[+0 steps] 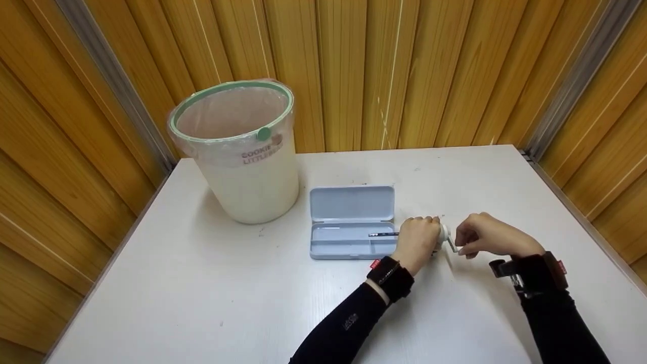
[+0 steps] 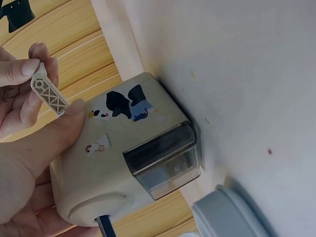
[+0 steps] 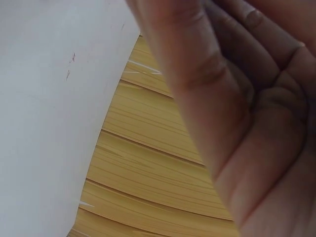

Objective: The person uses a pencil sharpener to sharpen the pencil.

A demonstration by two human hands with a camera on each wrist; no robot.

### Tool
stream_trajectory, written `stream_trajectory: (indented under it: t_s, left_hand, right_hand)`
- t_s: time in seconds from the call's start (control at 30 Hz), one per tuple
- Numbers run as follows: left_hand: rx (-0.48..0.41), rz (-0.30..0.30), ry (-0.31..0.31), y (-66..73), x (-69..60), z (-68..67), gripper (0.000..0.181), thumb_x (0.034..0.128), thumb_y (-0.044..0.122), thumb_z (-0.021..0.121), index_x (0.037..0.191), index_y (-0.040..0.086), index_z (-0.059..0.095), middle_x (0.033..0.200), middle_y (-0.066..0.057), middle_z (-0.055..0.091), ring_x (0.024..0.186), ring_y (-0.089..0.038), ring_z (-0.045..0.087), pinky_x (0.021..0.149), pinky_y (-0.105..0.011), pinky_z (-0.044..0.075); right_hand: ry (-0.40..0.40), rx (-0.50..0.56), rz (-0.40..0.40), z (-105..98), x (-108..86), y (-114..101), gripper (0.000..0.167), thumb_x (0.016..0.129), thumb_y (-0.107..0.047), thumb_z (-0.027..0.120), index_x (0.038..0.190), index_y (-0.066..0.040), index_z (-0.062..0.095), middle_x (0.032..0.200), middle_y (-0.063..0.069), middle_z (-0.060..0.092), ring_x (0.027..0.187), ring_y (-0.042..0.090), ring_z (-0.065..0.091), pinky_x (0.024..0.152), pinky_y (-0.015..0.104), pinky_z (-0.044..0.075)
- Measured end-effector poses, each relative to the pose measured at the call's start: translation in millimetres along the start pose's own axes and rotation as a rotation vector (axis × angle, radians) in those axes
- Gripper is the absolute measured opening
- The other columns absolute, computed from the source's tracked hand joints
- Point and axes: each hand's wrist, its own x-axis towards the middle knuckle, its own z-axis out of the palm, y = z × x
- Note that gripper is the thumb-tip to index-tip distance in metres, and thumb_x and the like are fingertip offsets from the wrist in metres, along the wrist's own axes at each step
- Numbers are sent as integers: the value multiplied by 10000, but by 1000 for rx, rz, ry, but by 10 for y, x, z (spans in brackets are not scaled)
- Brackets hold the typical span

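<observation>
My left hand (image 1: 418, 240) grips a cream crank pencil sharpener (image 2: 113, 163) with cartoon stickers and a clear shavings drawer (image 2: 165, 160). In the head view the hand covers most of it. A dark pencil (image 1: 382, 234) sticks out of the sharpener's front hole, pointing left over an open light-blue pencil case (image 1: 352, 203). To the right, my right hand (image 1: 488, 236) pinches the end of the sharpener's crank handle (image 2: 49, 94) between thumb and fingers. The right wrist view shows only part of that hand's palm and fingers (image 3: 192, 64); the crank is out of sight there.
A cream bin (image 1: 252, 187) with a green rim and a plastic liner stands at the back left of the white table (image 1: 242, 303). Wood-patterned panels (image 1: 343, 76) enclose the table's back and sides.
</observation>
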Motion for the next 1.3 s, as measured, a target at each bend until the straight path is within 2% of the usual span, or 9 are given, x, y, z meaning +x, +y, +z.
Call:
stream_trajectory:
  t_s: [0.17,0.43,0.7,0.8,1.0,1.3]
  left_hand:
    - [-17,17,3,3,-9,-3,172,829,311,752,982,236,732,855,135,717,719,-25,655,637,-148,520]
    - [-16,64,20,2,-7,28,201,843,271,737,1040,226,733,876,131,717,711,-23,645,623,-147,521]
    - [-88,60,16,-52,-30,44,294,864,254,723,1152,194,725,937,102,728,749,-55,672,625,-172,550]
    - [-86,55,18,-64,-42,47,285,880,234,702,1162,194,719,942,98,728,759,-62,676,617,-180,556]
    - [-74,56,41,-70,-46,59,251,916,181,641,1155,192,717,931,97,725,753,-68,678,596,-191,558]
    - [-71,58,26,-66,-33,53,239,902,179,667,1135,195,715,936,103,724,751,-55,672,604,-178,556]
  right_hand:
    - [40,-37,-11,-32,-28,-21,47,825,-15,743,800,-12,704,752,82,721,624,45,659,585,235,573]
    - [186,-97,3,-108,-61,-109,42,818,12,737,806,-3,700,768,81,732,641,22,646,591,212,557]
    - [210,-142,15,-101,-35,-134,39,816,-10,750,793,5,722,760,79,736,641,35,647,587,206,545]
    - [224,-167,28,-96,-17,-157,38,808,-9,753,790,8,725,766,75,737,652,35,642,590,199,533]
    - [314,-219,32,-85,16,-171,61,784,33,754,764,-16,725,778,97,739,665,54,638,584,186,525]
    - [411,-270,59,-55,105,-176,40,778,67,743,791,35,722,757,132,725,654,141,638,568,202,505]
